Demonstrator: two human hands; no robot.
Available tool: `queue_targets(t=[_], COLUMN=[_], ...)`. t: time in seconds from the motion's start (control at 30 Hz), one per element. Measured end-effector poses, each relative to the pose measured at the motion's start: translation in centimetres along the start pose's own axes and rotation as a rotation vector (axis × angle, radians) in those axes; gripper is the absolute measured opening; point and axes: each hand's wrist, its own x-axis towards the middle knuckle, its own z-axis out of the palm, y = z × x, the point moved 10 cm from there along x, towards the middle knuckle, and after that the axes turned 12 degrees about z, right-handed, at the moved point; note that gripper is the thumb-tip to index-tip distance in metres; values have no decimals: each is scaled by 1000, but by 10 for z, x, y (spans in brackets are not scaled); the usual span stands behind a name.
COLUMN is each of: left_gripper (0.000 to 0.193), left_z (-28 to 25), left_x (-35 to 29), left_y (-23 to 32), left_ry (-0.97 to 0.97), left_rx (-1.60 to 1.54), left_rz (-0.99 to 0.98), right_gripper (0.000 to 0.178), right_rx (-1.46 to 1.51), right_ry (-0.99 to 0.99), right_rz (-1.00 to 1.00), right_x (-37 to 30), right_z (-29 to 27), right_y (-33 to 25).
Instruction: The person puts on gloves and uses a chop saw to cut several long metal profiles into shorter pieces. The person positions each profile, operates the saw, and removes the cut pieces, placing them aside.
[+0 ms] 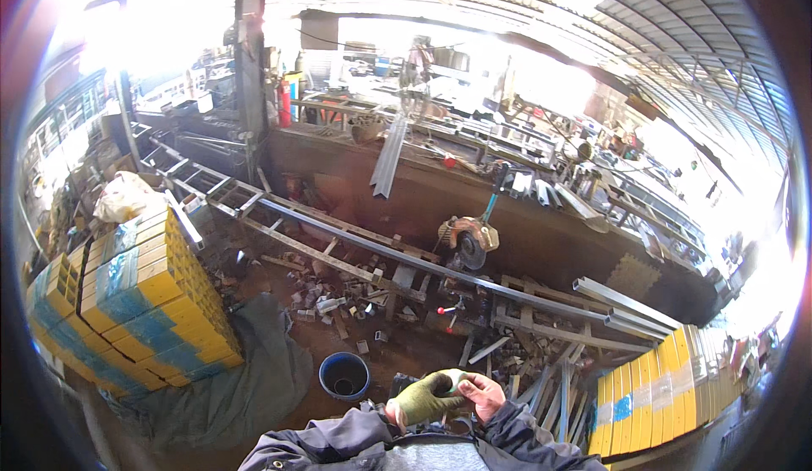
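Close in front of my body, my two hands meet at the lower middle. A green work glove (414, 402) covers my left hand (427, 397), whose fingers are bent toward the right one. Bare and curled, my right hand (483, 394) pinches a small pale greenish-white piece (454, 378) at the left hand's fingertips. Whether this piece is cloth, part of a glove or something else cannot be made out. The left fingers touch it, but their grip is partly hidden. Dark grey sleeves cover both forearms.
A blue bucket (344, 397) stands on the floor left of my hands. Ahead, a cut-off saw (468, 243) with a round disc sits by a long metal tube (397, 255) on a frame. Yellow bundles (156, 302) rise at left; more yellow bars (647, 391) lie at right. Offcuts (334, 302) litter the floor.
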Motion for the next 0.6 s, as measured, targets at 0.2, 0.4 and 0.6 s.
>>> queue_targets(t=[0.2,0.4,0.6], left_gripper=[66,64,60], left_z=[-7,-21,-68], left_x=[-8,-10,-18], left_y=[-23,-61,-86], left_ry=[-43,-73,80], left_rx=[-99,-93,40], left_rz=[0,-194,-199], right_gripper=[40,25,24], right_rx=[-290,-340,-334], right_ry=[119,144,256], right_rz=[-9,-39,66], right_x=[-4,2,19], right_z=[0,10,3], right_y=[4,13,40])
